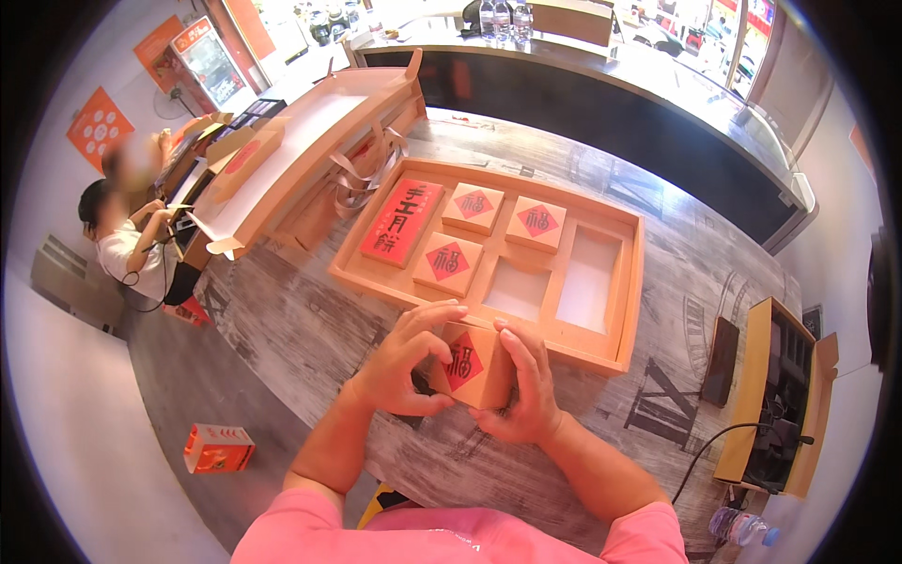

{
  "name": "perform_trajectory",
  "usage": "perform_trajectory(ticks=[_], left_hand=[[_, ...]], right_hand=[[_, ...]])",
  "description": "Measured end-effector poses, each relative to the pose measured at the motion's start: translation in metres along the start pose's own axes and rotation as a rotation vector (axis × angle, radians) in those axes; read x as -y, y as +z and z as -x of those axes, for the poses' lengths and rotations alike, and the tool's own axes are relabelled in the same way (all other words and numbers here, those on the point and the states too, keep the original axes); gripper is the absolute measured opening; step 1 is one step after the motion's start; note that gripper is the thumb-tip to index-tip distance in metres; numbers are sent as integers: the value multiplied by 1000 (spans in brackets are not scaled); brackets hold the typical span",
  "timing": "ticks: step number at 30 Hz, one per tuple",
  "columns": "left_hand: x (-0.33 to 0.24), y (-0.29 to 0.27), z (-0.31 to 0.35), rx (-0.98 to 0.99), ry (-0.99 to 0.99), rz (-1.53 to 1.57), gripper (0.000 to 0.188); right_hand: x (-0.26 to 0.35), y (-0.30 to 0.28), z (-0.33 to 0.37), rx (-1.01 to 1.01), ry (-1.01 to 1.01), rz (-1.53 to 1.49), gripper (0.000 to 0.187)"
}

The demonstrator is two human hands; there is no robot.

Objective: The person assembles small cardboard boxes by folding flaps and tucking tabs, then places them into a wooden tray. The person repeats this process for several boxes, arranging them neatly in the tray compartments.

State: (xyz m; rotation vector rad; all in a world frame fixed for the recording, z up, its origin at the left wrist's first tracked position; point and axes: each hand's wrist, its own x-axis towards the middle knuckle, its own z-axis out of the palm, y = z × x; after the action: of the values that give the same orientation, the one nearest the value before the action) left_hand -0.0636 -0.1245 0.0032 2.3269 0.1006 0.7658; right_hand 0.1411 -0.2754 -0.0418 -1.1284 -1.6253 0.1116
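Observation:
Between my two hands is a small tan gift box (487, 362) with a red diamond label on one face, held up near the table's front edge. My left hand (399, 362) grips its left side, thumb below and fingers on top. My right hand (531, 390) wraps its right side. Just beyond lies a shallow tan tray (404, 293) with compartments. Three matching small boxes, one at the back (473, 207), one to its right (537, 224) and one in front (448, 263), sit in it beside a flat red panel (402, 224). Two of its compartments show white bottoms.
A large tan lid-like box (310, 141) with ribbon handles (362, 174) stands at the far left. On the right are a dark phone-like slab (721, 361), an open carton (752, 414) with black items and a plastic bottle (742, 526). Two people sit at the left.

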Motion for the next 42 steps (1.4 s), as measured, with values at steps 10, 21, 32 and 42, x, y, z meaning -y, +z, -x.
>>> perform_trajectory(ticks=[10, 21, 32, 42], left_hand=[[-6, -6, 0, 15, -8, -161, 50], [-4, -20, -65, -147, -38, -337, 48], [24, 25, -118, 209, -89, -509, 48], [14, 18, -131, 357, -94, -541, 42]], right_hand=[[8, -3, -8, -95, 31, 2, 87], [-4, 2, 0, 9, 4, 47, 35], [-4, 2, -2, -2, 8, 37, 36], [-6, 5, 0, 8, 12, 27, 36]])
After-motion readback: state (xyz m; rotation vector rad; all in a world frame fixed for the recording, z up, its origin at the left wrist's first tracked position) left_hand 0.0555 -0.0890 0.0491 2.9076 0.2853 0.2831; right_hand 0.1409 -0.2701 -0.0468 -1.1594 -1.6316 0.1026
